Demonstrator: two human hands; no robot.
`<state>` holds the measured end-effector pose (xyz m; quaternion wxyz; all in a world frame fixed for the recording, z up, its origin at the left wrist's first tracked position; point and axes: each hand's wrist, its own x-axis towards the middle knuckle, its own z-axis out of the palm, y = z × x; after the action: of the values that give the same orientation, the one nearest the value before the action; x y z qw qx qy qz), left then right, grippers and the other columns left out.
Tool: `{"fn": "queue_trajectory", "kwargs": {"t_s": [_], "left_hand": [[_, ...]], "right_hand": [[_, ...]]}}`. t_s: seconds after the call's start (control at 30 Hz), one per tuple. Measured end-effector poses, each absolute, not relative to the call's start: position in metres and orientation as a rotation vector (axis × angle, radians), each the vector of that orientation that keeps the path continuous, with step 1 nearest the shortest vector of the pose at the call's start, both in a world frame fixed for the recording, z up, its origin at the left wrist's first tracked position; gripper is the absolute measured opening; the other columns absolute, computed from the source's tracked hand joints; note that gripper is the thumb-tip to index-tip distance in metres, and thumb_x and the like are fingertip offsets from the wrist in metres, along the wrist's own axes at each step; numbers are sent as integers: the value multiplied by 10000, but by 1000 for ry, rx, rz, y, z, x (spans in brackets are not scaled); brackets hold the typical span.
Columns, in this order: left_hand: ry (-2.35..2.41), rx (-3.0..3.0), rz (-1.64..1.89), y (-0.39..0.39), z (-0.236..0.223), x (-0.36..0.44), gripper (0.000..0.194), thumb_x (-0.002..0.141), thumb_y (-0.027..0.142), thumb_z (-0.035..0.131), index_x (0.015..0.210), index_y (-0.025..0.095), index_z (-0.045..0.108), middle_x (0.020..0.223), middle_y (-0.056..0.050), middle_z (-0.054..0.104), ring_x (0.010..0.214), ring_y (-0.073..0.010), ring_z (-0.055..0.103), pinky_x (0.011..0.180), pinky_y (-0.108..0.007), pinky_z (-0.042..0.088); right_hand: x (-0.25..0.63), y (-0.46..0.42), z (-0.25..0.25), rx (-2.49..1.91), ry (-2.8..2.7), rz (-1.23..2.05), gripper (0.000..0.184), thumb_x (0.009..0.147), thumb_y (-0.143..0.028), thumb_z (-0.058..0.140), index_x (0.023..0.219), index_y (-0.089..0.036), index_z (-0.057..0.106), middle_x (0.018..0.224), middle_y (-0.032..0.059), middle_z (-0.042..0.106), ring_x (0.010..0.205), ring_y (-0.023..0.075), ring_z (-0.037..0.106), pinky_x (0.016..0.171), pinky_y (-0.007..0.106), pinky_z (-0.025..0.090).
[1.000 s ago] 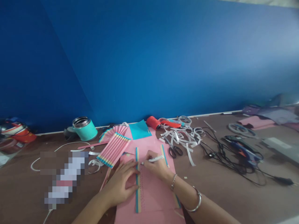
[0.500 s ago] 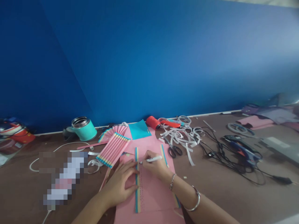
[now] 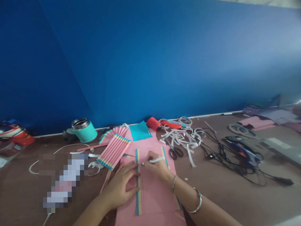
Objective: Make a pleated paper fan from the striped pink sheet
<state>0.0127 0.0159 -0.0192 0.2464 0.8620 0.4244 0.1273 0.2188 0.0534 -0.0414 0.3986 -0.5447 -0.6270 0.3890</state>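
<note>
A pink paper sheet (image 3: 155, 191) lies in front of me, edged on both long sides with blue and cream strips. Small dark marks run in a column beside its left strip (image 3: 138, 197). My left hand (image 3: 123, 185) rests at that strip, fingers spread and pressing the edge. My right hand (image 3: 156, 168) grips a white marker pen (image 3: 156, 160), its tip at the upper end of the marks. Just beyond lie a pleated pink paper piece (image 3: 114, 151) and a blue paper square (image 3: 141, 131).
Black-handled scissors (image 3: 176, 153) lie right of the sheet beside a tangle of white strips (image 3: 181, 136). Further right are black cables (image 3: 225, 160) and a blue glue gun (image 3: 245, 153). A red thread spool (image 3: 154, 123) and a turquoise mug (image 3: 86, 131) stand near the blue wall.
My right hand and the marker tip have shifted slightly to the right. My left hand stays in place on the strip.
</note>
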Motion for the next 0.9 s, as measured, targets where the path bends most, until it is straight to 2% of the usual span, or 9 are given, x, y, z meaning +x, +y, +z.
{"fn": "queue_trajectory", "kwargs": {"t_s": [0.17, 0.9], "left_hand": [[1159, 2356, 362, 15, -21, 13, 347, 774, 242, 642, 1118, 257, 601, 1434, -83, 449, 1355, -311, 338, 1110, -572, 223], [1160, 2343, 358, 14, -17, 14, 345, 763, 219, 642, 1104, 251, 604, 1426, -93, 457, 1345, -313, 356, 1107, -571, 229]], "right_hand": [[220, 54, -43, -1325, -1557, 962, 60, 670, -173, 525, 617, -184, 500, 561, -35, 521, 542, 106, 455, 484, 195, 319], [218, 54, -40, -1415, -1600, 970, 70, 634, -128, 543, 616, -182, 503, 552, -35, 528, 544, 111, 468, 471, 190, 303]]}}
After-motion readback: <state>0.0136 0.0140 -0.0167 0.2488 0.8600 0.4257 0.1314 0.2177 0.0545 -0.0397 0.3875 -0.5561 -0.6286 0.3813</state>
